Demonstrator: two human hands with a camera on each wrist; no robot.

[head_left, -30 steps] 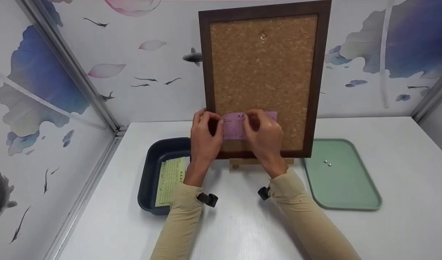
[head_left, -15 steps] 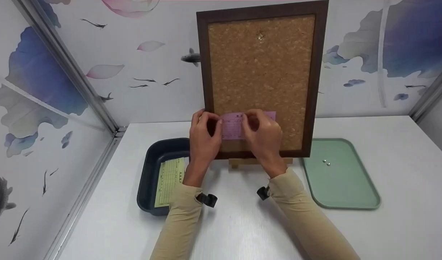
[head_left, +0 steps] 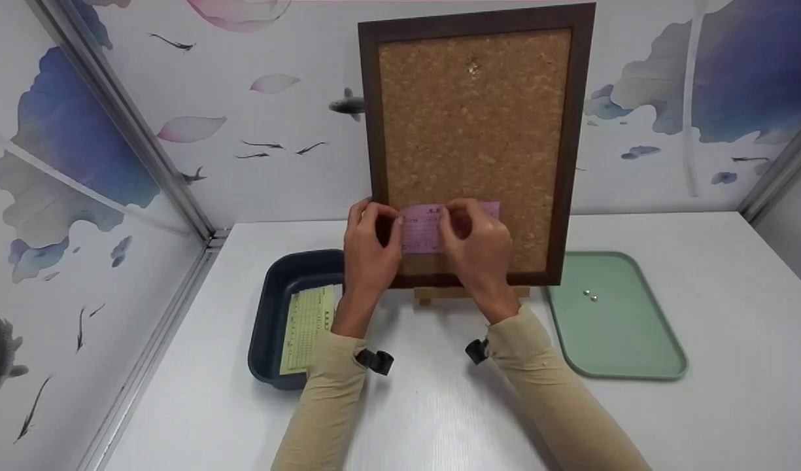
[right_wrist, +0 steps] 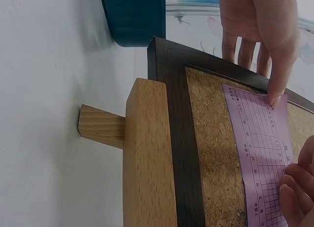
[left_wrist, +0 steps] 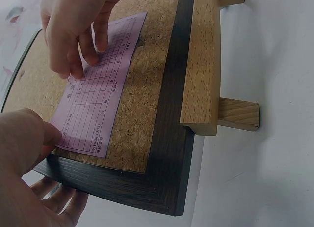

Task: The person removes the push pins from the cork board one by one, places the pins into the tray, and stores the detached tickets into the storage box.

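Note:
A pink printed form (head_left: pixel 420 230) lies against the lower part of a dark-framed corkboard (head_left: pixel 478 137). My left hand (head_left: pixel 372 252) grips the board's left side. In the left wrist view its thumb presses the form's edge while its fingers curl behind the frame (left_wrist: pixel 113 185). My right hand (head_left: pixel 480 242) has thumb and index fingertips pinched together at the form's upper middle; whatever sits between them is hidden. Several loosely bent fingers of that hand touch the paper. The form's right part shows beyond this hand in the head view.
The board leans on a wooden stand (left_wrist: pixel 201 65). A navy bin (head_left: pixel 259 340) with yellow-green forms (head_left: pixel 306 330) stands at left, partly behind the left arm. At right, a green tray (head_left: pixel 626 347) bears two small shiny pieces (head_left: pixel 590 296). A clear pin (head_left: pixel 473 67) sits high on the cork.

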